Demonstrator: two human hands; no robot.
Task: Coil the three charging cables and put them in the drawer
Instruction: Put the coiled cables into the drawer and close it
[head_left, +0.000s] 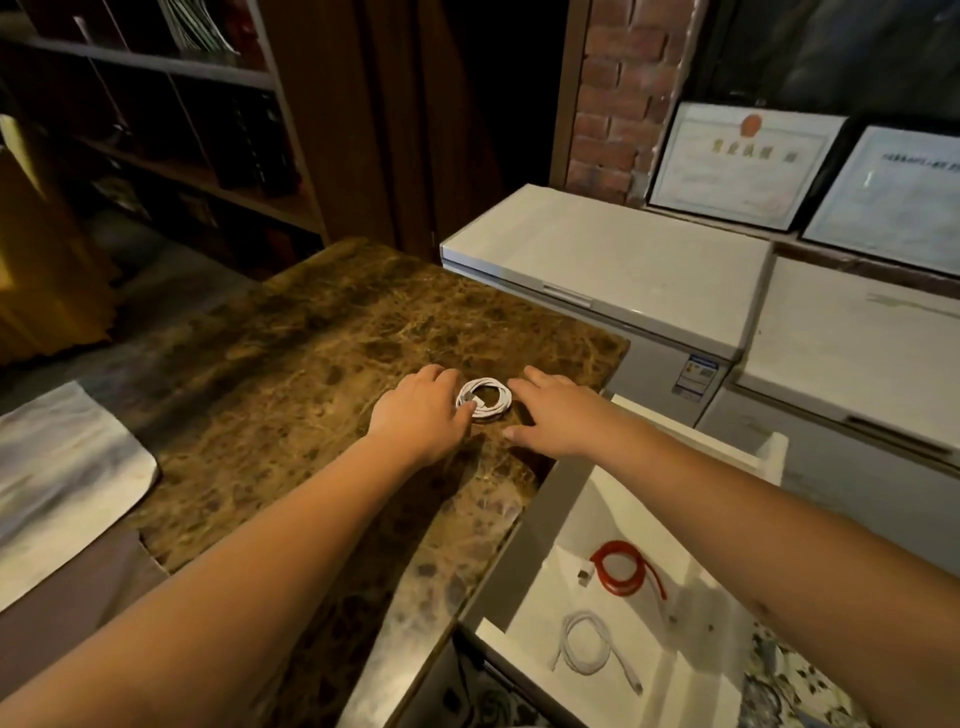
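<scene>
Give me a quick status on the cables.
Left hand touching white coil on countertop, right hand open beside it. Red cable, white cable in drawer. Nothing blocking.

Left hand (418, 410): bare, no ring or glove visible.
Right hand (553, 415): bare, no ring or glove visible.
Forearms: both uncovered along their whole visible length, no sleeve edge in view.
Wrists: plain, without watch or band.
</scene>
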